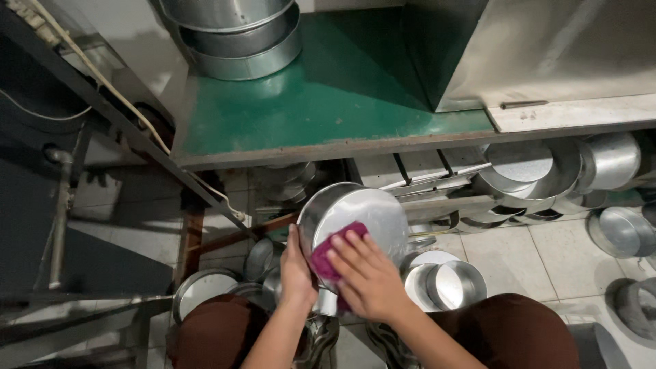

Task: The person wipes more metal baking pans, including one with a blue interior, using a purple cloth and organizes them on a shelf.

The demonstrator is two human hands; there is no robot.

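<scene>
A round shiny metal cake pan (369, 208) is held tilted below the table edge, its inside facing me. My left hand (296, 270) grips its left rim and back. My right hand (369, 273) presses a magenta cloth (326, 256) against the lower left of the pan's inner face. My knees in brown trousers show at the bottom of the view.
A green-topped table (328, 102) carries stacked metal pans (239, 34) at the back left and a large steel box (533, 48) on the right. Several more round pans (451, 283) lie on the tiled floor and lean on a rack under the table (547, 171).
</scene>
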